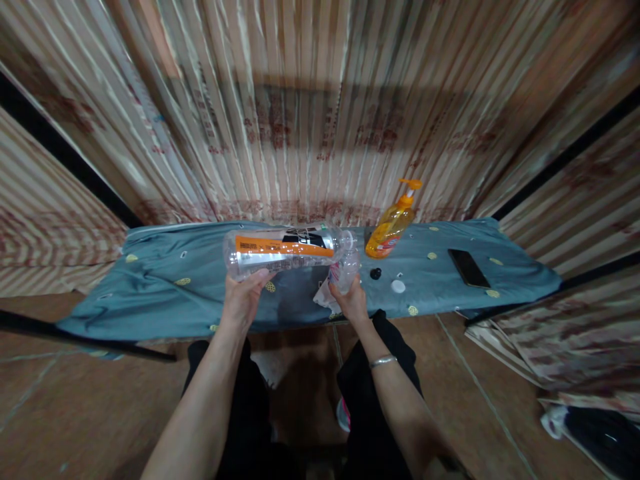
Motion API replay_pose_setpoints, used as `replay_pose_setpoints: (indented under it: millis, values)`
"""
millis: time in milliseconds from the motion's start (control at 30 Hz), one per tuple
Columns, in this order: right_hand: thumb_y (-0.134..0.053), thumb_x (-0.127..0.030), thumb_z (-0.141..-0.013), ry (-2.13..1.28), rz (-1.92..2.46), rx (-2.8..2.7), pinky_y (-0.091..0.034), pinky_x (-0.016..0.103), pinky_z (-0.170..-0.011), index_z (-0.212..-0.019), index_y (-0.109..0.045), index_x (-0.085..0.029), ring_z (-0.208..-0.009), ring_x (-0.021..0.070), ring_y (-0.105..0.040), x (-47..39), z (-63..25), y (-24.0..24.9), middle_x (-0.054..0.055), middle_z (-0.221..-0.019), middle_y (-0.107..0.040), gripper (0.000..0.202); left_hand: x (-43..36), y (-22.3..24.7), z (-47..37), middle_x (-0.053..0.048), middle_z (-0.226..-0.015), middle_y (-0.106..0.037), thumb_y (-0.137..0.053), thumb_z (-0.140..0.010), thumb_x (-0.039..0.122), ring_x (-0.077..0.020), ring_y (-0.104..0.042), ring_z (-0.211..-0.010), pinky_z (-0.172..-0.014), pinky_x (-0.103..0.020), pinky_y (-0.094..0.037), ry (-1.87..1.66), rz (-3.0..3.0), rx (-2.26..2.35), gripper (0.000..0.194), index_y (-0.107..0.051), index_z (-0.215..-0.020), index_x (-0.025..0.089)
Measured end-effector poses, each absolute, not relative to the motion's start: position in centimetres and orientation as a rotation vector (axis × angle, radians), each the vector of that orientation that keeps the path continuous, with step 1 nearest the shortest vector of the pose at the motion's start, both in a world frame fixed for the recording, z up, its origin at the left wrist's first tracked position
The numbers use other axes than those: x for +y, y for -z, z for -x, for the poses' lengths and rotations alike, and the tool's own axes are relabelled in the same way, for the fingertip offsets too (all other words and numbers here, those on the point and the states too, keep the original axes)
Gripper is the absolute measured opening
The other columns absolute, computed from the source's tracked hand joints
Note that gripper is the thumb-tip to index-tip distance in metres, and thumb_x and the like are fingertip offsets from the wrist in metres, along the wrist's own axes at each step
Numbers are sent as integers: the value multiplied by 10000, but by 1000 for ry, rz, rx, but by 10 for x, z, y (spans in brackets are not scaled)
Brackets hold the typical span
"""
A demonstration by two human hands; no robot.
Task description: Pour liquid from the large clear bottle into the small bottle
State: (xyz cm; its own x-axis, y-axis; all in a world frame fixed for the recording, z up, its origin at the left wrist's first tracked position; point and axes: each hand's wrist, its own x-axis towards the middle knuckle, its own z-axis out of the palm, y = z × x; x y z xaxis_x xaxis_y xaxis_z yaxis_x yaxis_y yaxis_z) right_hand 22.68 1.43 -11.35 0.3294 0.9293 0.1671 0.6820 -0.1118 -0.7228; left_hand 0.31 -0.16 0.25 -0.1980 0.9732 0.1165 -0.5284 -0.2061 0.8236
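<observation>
Clear plastic, with an orange-and-black label: the big bottle (287,251) lies on its side in the air just above the counter (165,287), its long axis running left to right and its open neck pointing right. The left hand (243,298) holds it from below near the base end, fingers (261,274) curled up around the near wall. Right at that neck sits a small clear bottle (345,270), held roughly upright in the right hand (353,303), whose fingers are wrapped around its lower part; the two mouths look close together, though I cannot tell whether they touch. So the big bottle's mouth lies just left of and slightly above the small one, and the right hand is the nearer to that meeting point. Under the right hand a bit of pale wrapper (323,297) lies on the blue cloth. Further right stand an orange pump bottle (393,225), a black cap (375,273), a white cap (398,287) and a phone (469,267), well apart from both hands.
</observation>
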Motion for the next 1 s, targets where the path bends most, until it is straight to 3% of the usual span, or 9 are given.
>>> replay_pose_setpoints:
  millis: [267,467,1000]
  values:
    - [-592,-512,-713,-429,1827,-1432,-472,325,-651,-1186,-437,-132,-784,251,-644,15,-227,116,91,-886,-664,626,-1,-1,-2,18,-861,-699,-777,-509,129,-150,-657,-827,-785,-321,-555,-1672,-765,786,542,-623,-1015,249]
    - [-595,-526,-705,-418,1826,-1423,-473,326,-642,-1189,-437,-122,-775,259,-648,16,-227,119,99,-879,-666,650,0,0,-2,3,-877,-700,-771,-536,137,-160,-656,-861,-805,-326,-551,-1665,-790,780,436,-643,-944,219]
    - [-599,-506,-713,-423,1860,-1442,-476,324,-661,-1176,-428,-126,-803,266,-650,13,-227,111,105,-886,-663,623,-2,-1,-3,-6,-902,-693,-763,-545,134,-174,-652,-878,-849,-371,-533,-1660,-806,780,419,-642,-938,214]
